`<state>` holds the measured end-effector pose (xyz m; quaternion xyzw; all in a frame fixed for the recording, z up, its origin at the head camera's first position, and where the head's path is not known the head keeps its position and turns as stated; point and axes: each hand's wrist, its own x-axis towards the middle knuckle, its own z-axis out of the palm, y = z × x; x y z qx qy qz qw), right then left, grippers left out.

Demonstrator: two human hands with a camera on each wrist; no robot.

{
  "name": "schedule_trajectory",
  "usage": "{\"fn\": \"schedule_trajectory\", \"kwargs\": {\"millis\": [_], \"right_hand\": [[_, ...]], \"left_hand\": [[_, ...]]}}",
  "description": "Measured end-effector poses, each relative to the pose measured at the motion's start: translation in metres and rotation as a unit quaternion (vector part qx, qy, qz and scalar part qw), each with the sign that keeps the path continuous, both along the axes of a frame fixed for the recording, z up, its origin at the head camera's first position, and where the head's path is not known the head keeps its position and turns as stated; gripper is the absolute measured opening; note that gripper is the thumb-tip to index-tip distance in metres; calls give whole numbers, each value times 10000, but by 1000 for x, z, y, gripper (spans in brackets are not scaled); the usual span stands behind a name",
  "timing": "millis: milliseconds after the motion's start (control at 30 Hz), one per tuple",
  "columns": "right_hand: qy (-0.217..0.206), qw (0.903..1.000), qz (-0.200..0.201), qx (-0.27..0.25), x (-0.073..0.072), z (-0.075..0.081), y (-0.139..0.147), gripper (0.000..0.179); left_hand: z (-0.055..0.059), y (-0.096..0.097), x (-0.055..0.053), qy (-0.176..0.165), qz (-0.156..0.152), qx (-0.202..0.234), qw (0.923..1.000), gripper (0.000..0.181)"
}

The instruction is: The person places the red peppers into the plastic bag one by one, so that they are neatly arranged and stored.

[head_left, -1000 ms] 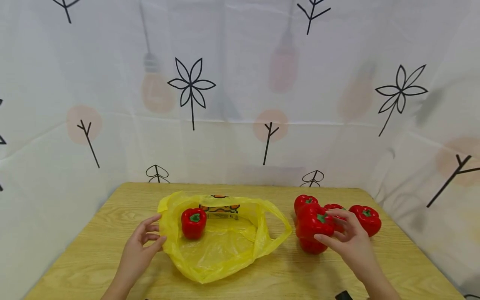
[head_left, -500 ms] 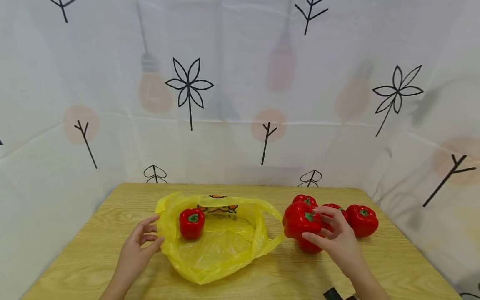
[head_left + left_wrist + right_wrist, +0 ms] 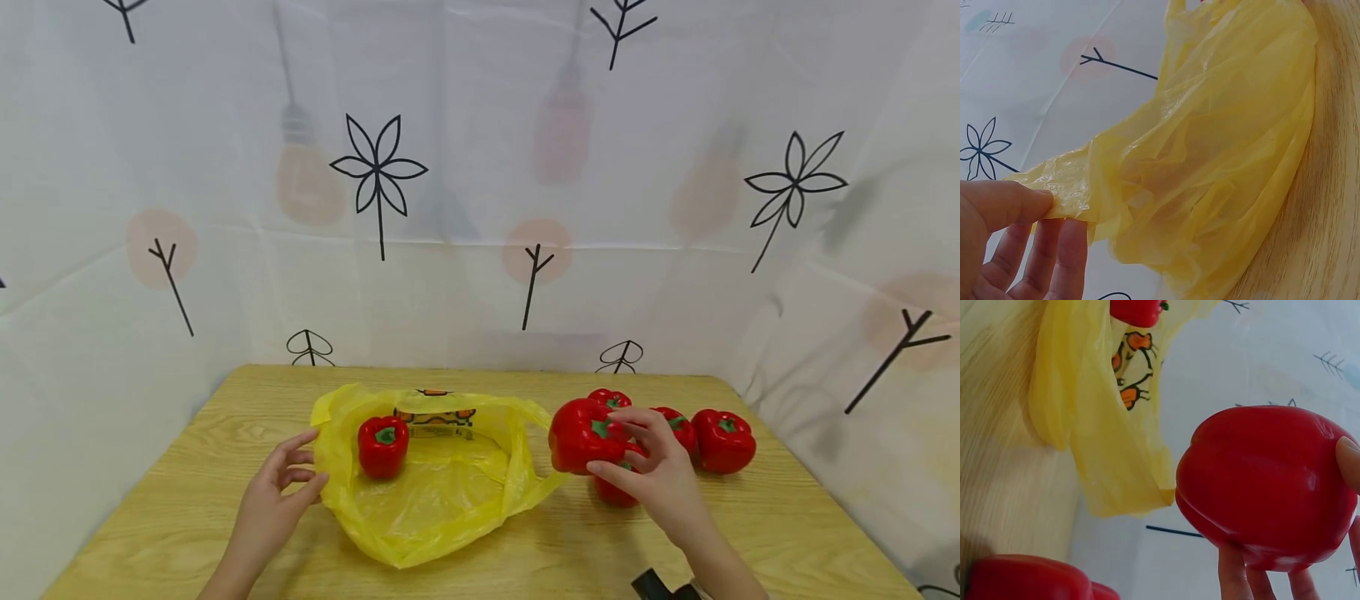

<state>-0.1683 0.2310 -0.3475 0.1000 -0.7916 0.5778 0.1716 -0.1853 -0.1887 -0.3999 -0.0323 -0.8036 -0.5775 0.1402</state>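
A yellow plastic bag [image 3: 420, 533] lies with its mouth spread wide on the wooden table. One red bell pepper [image 3: 383, 448] sits inside it at the left. My left hand [image 3: 277, 492] pinches the bag's left edge between thumb and fingers; the left wrist view shows the thumb [image 3: 1022, 203] pressing the film. With my right hand [image 3: 660, 475] I hold another red bell pepper [image 3: 581, 437] by its stem end, raised beside the bag's right handle. In the right wrist view this held pepper [image 3: 1266, 487] fills much of the picture, fingers beneath it.
Several more red bell peppers stand at the right: one front pepper [image 3: 617, 492] below the held one, one rear pepper [image 3: 609, 398], and a right-hand pepper [image 3: 723, 442]. A patterned white cloth [image 3: 465, 292] hangs behind the wooden table [image 3: 180, 500].
My right hand has carried the held bell pepper leftward, away from the other peppers and up to the bag's right handle. My left hand keeps its pinch on the bag's edge.
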Motion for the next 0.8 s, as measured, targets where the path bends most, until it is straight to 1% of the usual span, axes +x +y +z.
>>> {"fn": "schedule_trajectory", "kwargs": {"millis": [167, 400, 567, 800], "right_hand": [[-33, 9999, 107, 7, -2, 0, -4, 58], [-171, 9995, 201, 148, -6, 0, -11, 56], [-175, 9990, 404, 124, -12, -3, -16, 55], [-264, 9981, 551, 48, -17, -9, -26, 54]], "left_hand": [[0, 0, 0, 49, 4, -25, 10000, 52], [2, 1, 0, -28, -33, -12, 10000, 52], [4, 2, 0, -40, -31, -24, 10000, 52], [3, 2, -1, -129, -8, -79, 9999, 52]]}}
